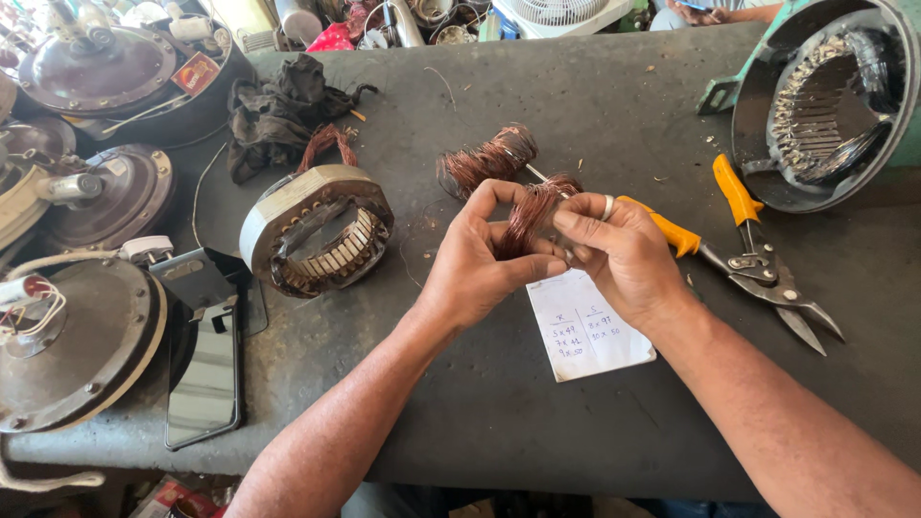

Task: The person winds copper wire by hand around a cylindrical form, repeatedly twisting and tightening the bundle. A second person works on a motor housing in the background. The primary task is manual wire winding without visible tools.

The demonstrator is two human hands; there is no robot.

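1. A bundle of copper wire (530, 213) is held over the middle of the dark tabletop (595, 105), just above a slip of white paper (587, 331) with handwriting on it.
2. The left hand (477, 264) has its grip clamped on the wire bundle, thumb below and fingers curled over the top.
3. The right hand (622, 254) also has its grip pinched on the same bundle from the other side; a ring shows on one finger.
4. Just beyond the hands lies a second coil of copper wire (489, 158), resting on the tabletop.
5. To the right lie metal snips (753, 259) with orange handles, partly behind the right hand.
6. To the left stands an oval motor core (317, 230) with slotted metal inside, and a dark rag (283, 110) lies behind it.
7. A black phone (203, 379) lies near the left edge, beside round fan motor housings (77, 336).
8. At the far right corner sits a large green motor shell (825, 96), open side up, its slotted inside in view.
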